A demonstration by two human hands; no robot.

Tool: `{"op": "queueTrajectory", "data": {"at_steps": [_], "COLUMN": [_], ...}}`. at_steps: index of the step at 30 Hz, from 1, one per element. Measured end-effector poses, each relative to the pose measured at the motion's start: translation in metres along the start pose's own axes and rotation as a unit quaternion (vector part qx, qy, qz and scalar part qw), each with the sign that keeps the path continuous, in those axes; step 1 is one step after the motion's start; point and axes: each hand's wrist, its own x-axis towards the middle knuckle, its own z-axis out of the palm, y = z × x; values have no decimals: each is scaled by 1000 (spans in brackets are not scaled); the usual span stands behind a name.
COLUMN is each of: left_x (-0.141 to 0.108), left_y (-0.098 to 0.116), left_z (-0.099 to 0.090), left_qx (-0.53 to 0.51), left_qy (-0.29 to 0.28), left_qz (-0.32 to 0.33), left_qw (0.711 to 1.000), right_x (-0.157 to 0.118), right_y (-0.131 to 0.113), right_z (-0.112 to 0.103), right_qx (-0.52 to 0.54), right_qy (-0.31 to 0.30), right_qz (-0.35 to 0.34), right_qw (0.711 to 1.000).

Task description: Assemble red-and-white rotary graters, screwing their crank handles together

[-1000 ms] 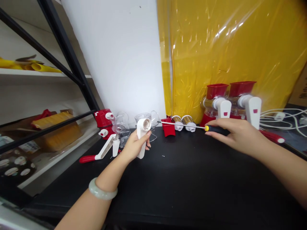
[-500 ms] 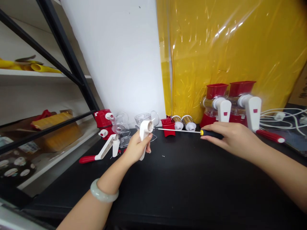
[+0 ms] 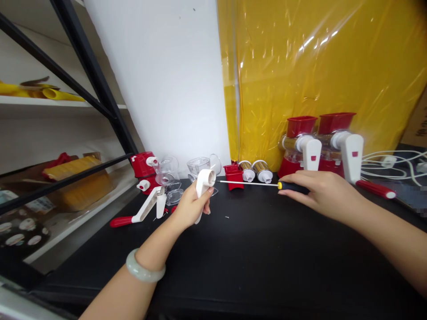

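Note:
My left hand (image 3: 192,205) is closed around a white plastic crank handle (image 3: 203,180), its round hollow socket turned toward the right. In my right hand (image 3: 325,195) is a screwdriver (image 3: 250,182) with a black and yellow grip, held level. Its tip points left, right beside the socket's mouth; whether it touches is too small to tell. A tiny screw (image 3: 227,217) lies on the black table (image 3: 253,266) below the shaft. Another white crank with a red grip (image 3: 122,221) rests to the left of my left hand.
Red grater bodies (image 3: 143,171) and clear plastic parts (image 3: 198,166) stand at the back left. Behind the screwdriver are a red hopper (image 3: 235,177) and metal grater drums (image 3: 262,171). Two assembled rotary graters (image 3: 300,126) and white cables (image 3: 393,162) are at the right. Shelves (image 3: 63,102) flank the left.
The white crank handle has turned slightly and shifted a little to the right in my left hand. The screwdriver's tip has dipped slightly. Everything on the table stays put.

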Motion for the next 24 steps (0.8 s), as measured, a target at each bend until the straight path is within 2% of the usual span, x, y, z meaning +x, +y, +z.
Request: {"op": "queueTrajectory", "data": {"at_steps": [4, 9, 11, 15, 17, 19, 21, 24], "left_x": [1, 3, 4, 7, 8, 9, 8, 6], "left_y": [-3, -3, -4, -8, -9, -8, -7, -5], "left_z": [-2, -3, -4, -7, -8, -10, -10, -7], "left_qx": [18, -7, -20, -39, -52, -63, -64, -60], "left_qy": [2, 20, 25, 25, 29, 37, 41, 23], "left_qz": [-2, -17, -20, -19, -18, -16, -17, -29], "left_qw": [1000, 1000, 999, 999, 998, 997, 997, 997], "right_x": [1, 5, 7, 11, 12, 12, 8, -1], "right_y": [0, 4, 5, -3, -11, -20, -27, -29], "right_z": [1, 1, 1, 2, 2, 1, 2, 7], "right_qx": [50, 201, 299, 481, 545, 580, 579, 524], "right_qy": [-3, -1, -3, 51, 72, 77, 99, 139], "right_qz": [10, 55, 110, 231, 258, 260, 261, 290], "right_qw": [999, 978, 948, 844, 794, 768, 766, 789]}}
